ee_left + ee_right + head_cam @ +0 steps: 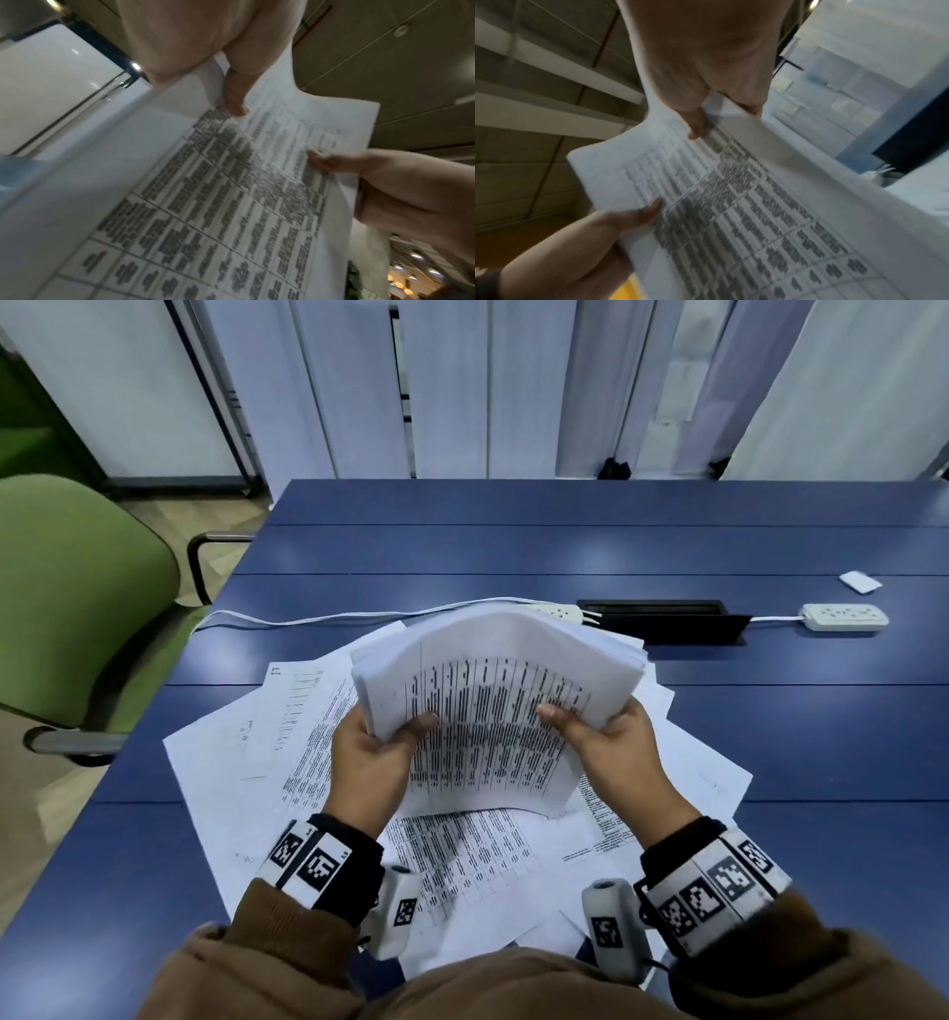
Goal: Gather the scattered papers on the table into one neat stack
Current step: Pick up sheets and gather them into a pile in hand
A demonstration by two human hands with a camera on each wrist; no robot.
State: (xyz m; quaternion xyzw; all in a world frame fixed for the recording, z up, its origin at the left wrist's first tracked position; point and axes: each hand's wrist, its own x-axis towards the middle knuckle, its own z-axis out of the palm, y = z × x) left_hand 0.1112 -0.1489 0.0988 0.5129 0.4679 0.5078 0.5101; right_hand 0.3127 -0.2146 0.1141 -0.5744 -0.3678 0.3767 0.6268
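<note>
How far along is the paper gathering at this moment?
Partly done. A thick bundle of papers is already collected and held above the table, gripped by the left hand and right hand at opposite sides; it bows upward with uneven edges. Still left: the loose sheets spread beneath need gathering, then squaring into one stack.

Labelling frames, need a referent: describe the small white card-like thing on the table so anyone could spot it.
Start at the blue table and follow the black cable hatch rightward to the white power strip. Just beyond that strip, farther from the person, lies the small white card. Unlike the printed papers spread near the hands, it is tiny, blank and alone.
</note>
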